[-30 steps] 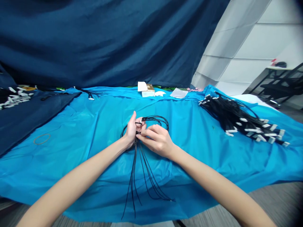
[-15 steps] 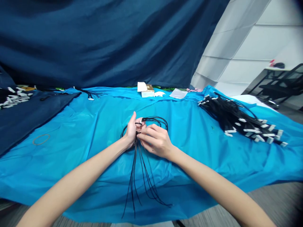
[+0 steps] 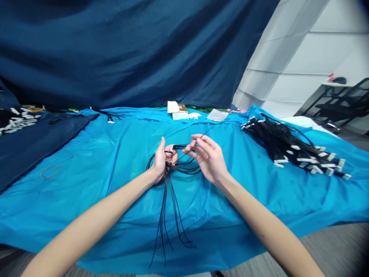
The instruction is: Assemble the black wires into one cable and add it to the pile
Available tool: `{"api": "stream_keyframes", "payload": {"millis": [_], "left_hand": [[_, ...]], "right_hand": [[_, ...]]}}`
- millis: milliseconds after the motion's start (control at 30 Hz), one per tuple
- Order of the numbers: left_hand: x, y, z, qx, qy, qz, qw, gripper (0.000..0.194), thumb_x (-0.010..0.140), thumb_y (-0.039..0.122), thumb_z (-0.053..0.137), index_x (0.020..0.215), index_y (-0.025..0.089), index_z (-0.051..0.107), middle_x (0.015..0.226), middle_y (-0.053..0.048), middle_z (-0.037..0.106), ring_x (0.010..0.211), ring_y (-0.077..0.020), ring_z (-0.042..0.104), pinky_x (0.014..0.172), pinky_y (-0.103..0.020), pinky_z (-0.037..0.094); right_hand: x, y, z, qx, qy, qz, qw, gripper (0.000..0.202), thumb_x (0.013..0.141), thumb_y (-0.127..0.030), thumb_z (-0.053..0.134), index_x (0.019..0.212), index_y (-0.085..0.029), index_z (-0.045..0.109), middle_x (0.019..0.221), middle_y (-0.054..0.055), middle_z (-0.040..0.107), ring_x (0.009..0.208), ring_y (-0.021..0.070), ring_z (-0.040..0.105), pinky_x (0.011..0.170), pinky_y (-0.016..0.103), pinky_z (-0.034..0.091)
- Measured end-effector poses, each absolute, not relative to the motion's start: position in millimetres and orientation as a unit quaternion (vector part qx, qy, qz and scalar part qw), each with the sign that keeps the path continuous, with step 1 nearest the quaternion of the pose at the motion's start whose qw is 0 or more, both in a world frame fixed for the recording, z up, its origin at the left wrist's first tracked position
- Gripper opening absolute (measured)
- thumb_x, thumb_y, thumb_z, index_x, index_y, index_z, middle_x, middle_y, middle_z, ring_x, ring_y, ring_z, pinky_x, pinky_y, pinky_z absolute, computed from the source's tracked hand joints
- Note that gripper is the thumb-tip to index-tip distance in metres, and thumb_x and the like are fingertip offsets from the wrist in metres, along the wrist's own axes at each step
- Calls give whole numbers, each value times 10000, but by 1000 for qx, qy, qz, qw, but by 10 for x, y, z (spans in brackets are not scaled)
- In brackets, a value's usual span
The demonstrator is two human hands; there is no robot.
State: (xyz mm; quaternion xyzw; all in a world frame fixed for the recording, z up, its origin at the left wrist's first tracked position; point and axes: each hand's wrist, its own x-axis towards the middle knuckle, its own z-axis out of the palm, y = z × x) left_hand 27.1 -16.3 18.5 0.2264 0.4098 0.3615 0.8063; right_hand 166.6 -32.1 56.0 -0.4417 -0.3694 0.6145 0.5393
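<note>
My left hand is closed around a looped bundle of thin black wires, thumb pointing up. A small white connector on the bundle shows between its thumb and fingers. Loose wire ends hang from beneath this hand, down over the front of the blue cloth. To its right, my right hand is raised, with thumb and fingertips pinching one thin black wire that runs from the bundle and sticks out past the fingers. The loops pass just left of the right palm.
Blue cloth covers the table. A large pile of black cables with white connectors lies at right. More white connectors are at far left, near a rubber band. A small box stands at the back.
My right hand has moved away from my left, to the right and up, drawing one wire out. The left hand keeps its hold, and the loops on the right have shifted.
</note>
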Motion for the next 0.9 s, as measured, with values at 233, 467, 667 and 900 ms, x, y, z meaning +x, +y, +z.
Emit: {"api": "stream_keyframes", "payload": {"millis": [233, 467, 667, 900], "left_hand": [[284, -176, 217, 254, 459, 359, 772, 600, 814, 625, 131, 523, 174, 399, 301, -8, 371, 319, -78, 300, 372, -196, 198], [295, -165, 356, 293, 493, 376, 727, 602, 808, 645, 120, 517, 178, 364, 315, 13, 366, 273, -63, 300, 348, -204, 174], [294, -184, 346, 299, 497, 401, 709, 579, 790, 665, 188, 535, 178, 371, 359, 25, 392, 268, -58, 333, 334, -206, 169], [287, -204, 311, 320, 489, 411, 700, 604, 778, 678, 206, 531, 172, 423, 314, 13, 388, 271, -60, 326, 332, -200, 189]], "right_hand": [[1843, -273, 612, -525, -492, 418, 554, 263, 850, -289, 475, 1079, -247, 597, 800, 4, 577, 465, 38, 414, 405, 192, 341], [1788, -389, 601, -480, -751, 147, 429, 106, 786, -204, 579, 785, -173, 681, 668, 24, 624, 574, 93, 531, 538, 225, 427], [1782, -399, 548, -465, -786, 109, 394, 104, 789, -194, 564, 750, -168, 657, 672, 25, 641, 594, 106, 546, 561, 236, 433], [1765, -406, 526, -461, -797, 89, 379, 112, 799, -204, 552, 755, -171, 650, 664, 20, 634, 591, 107, 534, 559, 239, 421]]}}
